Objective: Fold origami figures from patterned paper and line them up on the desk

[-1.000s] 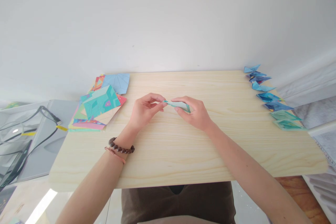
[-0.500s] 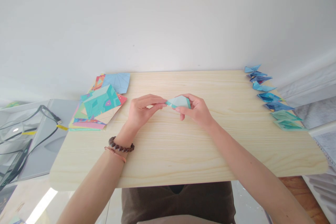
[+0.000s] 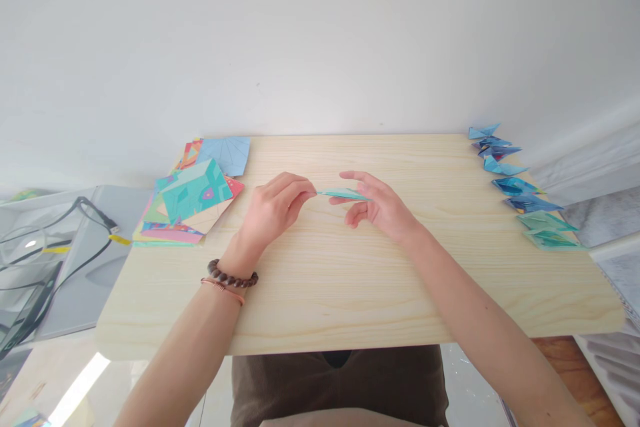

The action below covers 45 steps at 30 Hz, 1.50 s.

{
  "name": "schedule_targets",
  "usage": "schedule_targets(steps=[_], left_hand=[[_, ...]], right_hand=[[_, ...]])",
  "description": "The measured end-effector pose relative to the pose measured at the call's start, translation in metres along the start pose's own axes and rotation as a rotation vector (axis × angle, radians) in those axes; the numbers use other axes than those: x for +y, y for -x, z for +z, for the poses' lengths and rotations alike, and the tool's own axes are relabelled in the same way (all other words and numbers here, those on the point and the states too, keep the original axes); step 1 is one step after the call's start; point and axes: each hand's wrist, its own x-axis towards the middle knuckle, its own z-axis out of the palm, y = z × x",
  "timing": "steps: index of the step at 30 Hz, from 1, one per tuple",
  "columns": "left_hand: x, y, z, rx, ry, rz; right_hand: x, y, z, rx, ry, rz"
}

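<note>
A small folded piece of teal paper (image 3: 344, 194) is held just above the middle of a light wooden table (image 3: 350, 293). My left hand (image 3: 273, 212), with bead bracelets on its wrist, pinches the paper's left tip between thumb and fingers. My right hand (image 3: 377, 207) grips the paper's right end, its index finger stretched along the top and the other fingers curled beneath. The paper lies nearly flat, seen edge-on.
A stack of colourful patterned paper sheets (image 3: 193, 200) lies at the table's left side. Several folded blue and teal paper figures (image 3: 520, 190) line the right edge. Left of the table stands a grey surface with black cables (image 3: 60, 247). A white wall is behind.
The teal paper has turned from showing its broad face to lying flat and edge-on. My right index finger has straightened out over it, and both hands sit slightly farther apart.
</note>
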Motion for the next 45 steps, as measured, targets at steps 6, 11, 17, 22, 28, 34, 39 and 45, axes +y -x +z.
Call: schedule_targets(steps=[6,11,17,22,28,34,39,45], left_hand=[[-0.009,0.001,0.000,-0.041,-0.054,-0.088],[-0.015,0.003,0.000,-0.034,-0.038,-0.164],[-0.012,0.002,0.002,-0.005,0.148,-0.339],[-0.010,0.002,0.006,-0.001,0.398,-0.488],[-0.013,0.004,0.009,0.001,0.401,-0.622],[-0.015,0.004,0.006,-0.029,0.337,-0.664],[-0.015,0.002,0.006,-0.018,0.505,-0.717],[-0.015,-0.001,0.009,-0.007,0.855,-0.786]], right_hand=[[0.002,0.004,-0.001,0.129,0.366,-0.068],[0.006,0.005,0.004,0.391,0.584,-0.273],[0.003,0.005,0.005,0.477,0.542,-0.303],[0.001,0.006,0.005,0.469,0.518,-0.271],[-0.001,0.008,0.004,0.420,0.515,-0.245],[0.001,0.007,0.004,0.400,0.543,-0.238],[0.004,0.005,0.003,0.420,0.532,-0.229],[0.009,-0.002,-0.003,0.362,0.445,-0.143]])
